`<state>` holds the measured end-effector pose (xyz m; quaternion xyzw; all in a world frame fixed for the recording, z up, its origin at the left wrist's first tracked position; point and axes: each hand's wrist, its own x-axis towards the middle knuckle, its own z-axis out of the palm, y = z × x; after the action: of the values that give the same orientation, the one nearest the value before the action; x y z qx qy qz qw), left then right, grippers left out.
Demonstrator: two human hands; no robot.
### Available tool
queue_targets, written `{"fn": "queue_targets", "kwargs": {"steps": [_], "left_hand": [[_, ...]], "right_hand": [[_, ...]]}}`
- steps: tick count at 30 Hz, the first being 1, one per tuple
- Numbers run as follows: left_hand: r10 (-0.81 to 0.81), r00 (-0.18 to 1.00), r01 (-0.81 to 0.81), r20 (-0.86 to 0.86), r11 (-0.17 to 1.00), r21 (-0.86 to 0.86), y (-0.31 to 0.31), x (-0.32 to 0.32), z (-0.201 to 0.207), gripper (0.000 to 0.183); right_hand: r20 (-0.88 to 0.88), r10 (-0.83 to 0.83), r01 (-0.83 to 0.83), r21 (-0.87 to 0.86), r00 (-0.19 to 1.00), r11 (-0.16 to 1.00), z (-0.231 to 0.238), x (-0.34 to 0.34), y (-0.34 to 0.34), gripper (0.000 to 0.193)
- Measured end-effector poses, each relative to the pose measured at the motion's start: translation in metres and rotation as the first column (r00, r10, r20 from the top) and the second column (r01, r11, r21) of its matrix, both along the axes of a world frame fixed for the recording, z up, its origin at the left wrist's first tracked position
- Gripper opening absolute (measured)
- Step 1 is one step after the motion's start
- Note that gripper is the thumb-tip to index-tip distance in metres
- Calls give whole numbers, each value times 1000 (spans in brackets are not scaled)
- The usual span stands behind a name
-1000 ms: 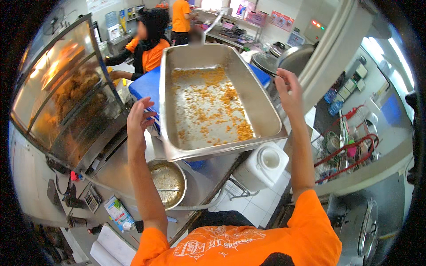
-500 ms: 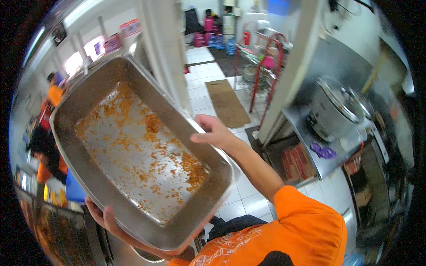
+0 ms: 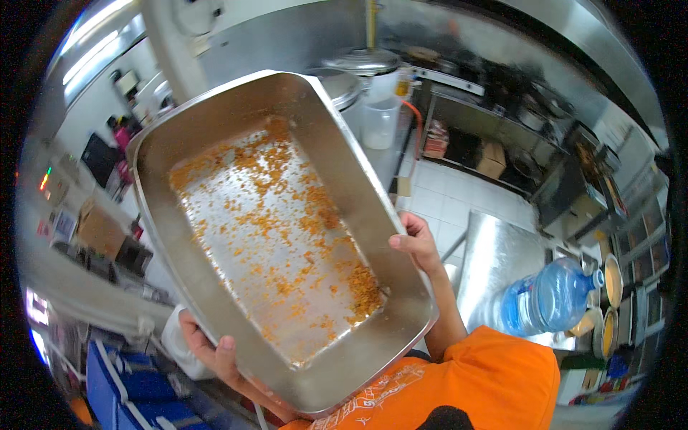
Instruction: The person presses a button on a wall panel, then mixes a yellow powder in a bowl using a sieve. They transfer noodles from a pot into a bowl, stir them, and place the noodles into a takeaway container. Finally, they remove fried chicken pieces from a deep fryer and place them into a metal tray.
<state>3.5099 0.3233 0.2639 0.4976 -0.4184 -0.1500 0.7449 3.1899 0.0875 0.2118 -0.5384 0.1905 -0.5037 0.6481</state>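
A deep rectangular metal pan [image 3: 168, 222] fills the middle of the view, tilted so its inside faces me. Orange-brown crumbs [image 3: 261, 168] cling to its bottom, thickest in the corner nearest my right side. My left hand [image 3: 215, 351] grips the lower left wall, thumb inside the rim and fingers round the outside. On the right long side my right hand [image 3: 417, 245] holds the rim, thumb over the edge, its other fingers partly hidden behind the wall. The pan is held up in the air before my orange shirt.
A steel table [image 3: 491, 251] at the right bears a large blue water jug [image 3: 548, 297] and several round containers. Lidded pots and a clear plastic pitcher [image 3: 380, 123] stand behind the pan. A stove counter [image 3: 459, 82] lines the back. Blue seats [image 3: 136, 383] are at lower left.
I have turned to the right with the pan still in both hands. The doorway has slid to the left, and the stove area and the table with the jug have come into view.
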Motion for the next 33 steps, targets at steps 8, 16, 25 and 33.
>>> {"fn": "queue_targets", "kwargs": {"steps": [8,16,25,33], "left_hand": [[-427,904,427,2,904,1,-321,-155,5,58],[-738,652,755,-174,654,51,-615,-285,-13,58],[-957,119,990,-266,96,99,-965,-568,-85,47],[-935,-88,949,-343,-183,258,-1190,-785,-129,37]], "right_hand": [[-31,-349,350,105,937,931,-16,-214,-180,30],[-165,-670,689,115,724,716,-29,-361,-330,26],[-293,-896,939,190,334,288,-87,-582,-480,24],[-363,-920,962,269,146,46,-151,-731,-632,28]]}}
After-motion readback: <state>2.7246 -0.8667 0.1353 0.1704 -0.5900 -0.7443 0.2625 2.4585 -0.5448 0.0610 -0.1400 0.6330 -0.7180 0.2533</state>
